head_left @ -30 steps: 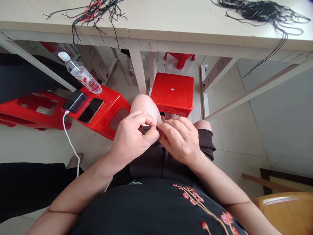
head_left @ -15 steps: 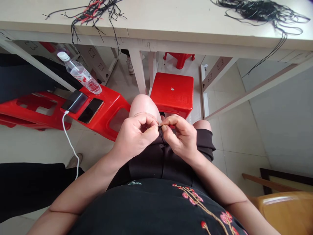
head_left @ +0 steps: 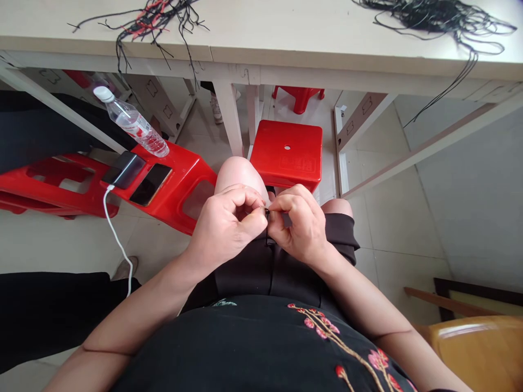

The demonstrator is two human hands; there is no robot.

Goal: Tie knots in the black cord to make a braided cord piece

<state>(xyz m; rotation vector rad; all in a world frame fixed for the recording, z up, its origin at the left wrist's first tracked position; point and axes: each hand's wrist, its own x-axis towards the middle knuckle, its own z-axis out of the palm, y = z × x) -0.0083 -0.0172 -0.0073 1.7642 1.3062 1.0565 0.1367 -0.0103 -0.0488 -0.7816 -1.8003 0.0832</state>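
Observation:
Above my lap, my left hand [head_left: 229, 220] and my right hand [head_left: 300, 223] meet fingertip to fingertip. Both are closed in a pinch on a short bit of black cord [head_left: 267, 211] that shows in the narrow gap between them. A thin strand of it seems to hang down against my dark shorts, where it is hard to make out. Most of the cord is hidden by my fingers. On the table's near edge lie a bundle of black and red cords [head_left: 157, 19] at left and a tangled heap of black cord [head_left: 425, 19] at right.
A red stool [head_left: 288, 149] stands beyond my knees. Another red stool [head_left: 183, 169] at left bears a water bottle [head_left: 137, 125], a phone [head_left: 151, 184] and a dark charger box [head_left: 123, 170] with a white cable [head_left: 118, 245]. The white table [head_left: 286, 41] spans the top; a wooden chair [head_left: 478, 348] is at lower right.
My right hand has rolled slightly inward, its fingers curling closer to my left fingertips. The strands below the pinch look drawn thinner. My left hand has barely moved.

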